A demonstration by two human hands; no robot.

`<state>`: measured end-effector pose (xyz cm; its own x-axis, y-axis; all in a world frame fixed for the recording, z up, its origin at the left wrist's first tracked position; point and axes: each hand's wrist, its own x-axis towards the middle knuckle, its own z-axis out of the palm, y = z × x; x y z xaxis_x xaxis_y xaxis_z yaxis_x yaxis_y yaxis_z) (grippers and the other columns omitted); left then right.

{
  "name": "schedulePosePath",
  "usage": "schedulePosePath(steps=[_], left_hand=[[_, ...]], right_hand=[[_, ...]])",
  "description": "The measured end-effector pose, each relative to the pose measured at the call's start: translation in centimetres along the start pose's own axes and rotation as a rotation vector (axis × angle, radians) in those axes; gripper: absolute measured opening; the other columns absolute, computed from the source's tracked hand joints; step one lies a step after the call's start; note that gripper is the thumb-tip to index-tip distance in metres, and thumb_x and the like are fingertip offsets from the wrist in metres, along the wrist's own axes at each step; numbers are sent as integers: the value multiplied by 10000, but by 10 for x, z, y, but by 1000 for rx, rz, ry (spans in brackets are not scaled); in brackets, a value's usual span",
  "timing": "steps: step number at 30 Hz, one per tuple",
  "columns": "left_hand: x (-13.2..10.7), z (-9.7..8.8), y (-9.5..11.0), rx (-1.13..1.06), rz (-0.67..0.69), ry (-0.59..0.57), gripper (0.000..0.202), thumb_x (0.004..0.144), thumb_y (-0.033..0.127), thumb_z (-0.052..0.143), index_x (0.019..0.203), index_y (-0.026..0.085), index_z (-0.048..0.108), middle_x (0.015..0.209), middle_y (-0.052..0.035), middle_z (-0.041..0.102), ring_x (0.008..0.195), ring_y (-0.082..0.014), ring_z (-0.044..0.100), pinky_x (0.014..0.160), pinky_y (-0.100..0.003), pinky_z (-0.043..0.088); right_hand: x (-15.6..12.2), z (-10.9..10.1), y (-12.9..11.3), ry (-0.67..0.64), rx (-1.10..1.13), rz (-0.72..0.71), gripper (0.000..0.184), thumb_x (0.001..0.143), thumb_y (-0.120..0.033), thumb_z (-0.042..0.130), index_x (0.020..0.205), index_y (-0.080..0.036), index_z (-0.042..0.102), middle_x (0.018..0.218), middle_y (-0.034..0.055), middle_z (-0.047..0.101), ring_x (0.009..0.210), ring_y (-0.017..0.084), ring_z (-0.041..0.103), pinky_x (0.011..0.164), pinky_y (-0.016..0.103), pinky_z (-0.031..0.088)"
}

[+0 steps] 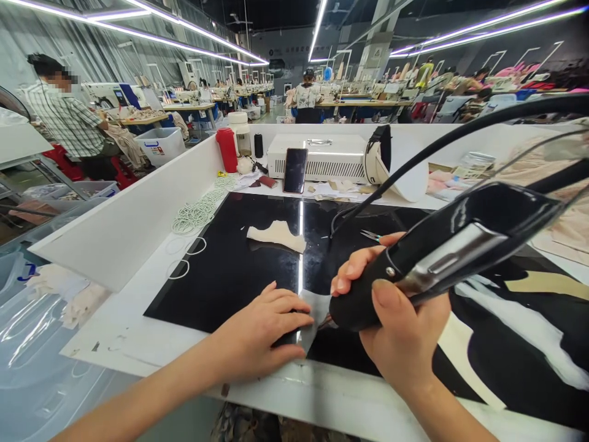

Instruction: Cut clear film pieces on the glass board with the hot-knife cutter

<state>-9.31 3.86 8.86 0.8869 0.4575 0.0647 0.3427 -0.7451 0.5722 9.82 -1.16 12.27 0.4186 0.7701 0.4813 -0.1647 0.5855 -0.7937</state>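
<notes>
My right hand (396, 334) is wrapped around the black handle of a corded hand tool (460, 245), thumb on its metal lever, with the tip pointing down at a small pale fabric piece (317, 307). My left hand (267, 331) lies on the glossy black work surface (230, 270), its fingers stretched out and pressing that fabric piece flat. A second cream fabric piece (278, 235) lies further back on the black surface. The tool's black cable (414, 166) arcs up to the right.
A phone (295, 170) leans on a white box machine (322, 156) at the back. A red bottle (227, 149), a pile of white elastic loops (200, 212) and small snips (370, 235) lie nearby. White partition walls enclose the bench. Other people work at far tables.
</notes>
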Motion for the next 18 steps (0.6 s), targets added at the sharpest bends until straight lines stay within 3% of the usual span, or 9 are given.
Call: schedulePosePath(steps=[5, 18], left_hand=[[0, 1, 2, 2, -15, -15, 458, 900, 246, 814, 1340, 249, 687, 1465, -101, 647, 1431, -319, 537, 1276, -679, 241], [2, -1, 0, 2, -13, 7, 472, 892, 262, 825, 1345, 257, 691, 1453, -97, 657, 1391, -306, 580, 1282, -663, 244]], right_hand=[[-6, 3, 0, -8, 34, 21, 411, 870, -381, 846, 1159, -293, 567, 835, -41, 670, 620, 159, 648, 595, 326, 574], [-8, 0, 1, -19, 27, 20, 402, 889, -397, 838, 1178, -296, 578, 844, -39, 672, 662, 168, 645, 658, 360, 563]])
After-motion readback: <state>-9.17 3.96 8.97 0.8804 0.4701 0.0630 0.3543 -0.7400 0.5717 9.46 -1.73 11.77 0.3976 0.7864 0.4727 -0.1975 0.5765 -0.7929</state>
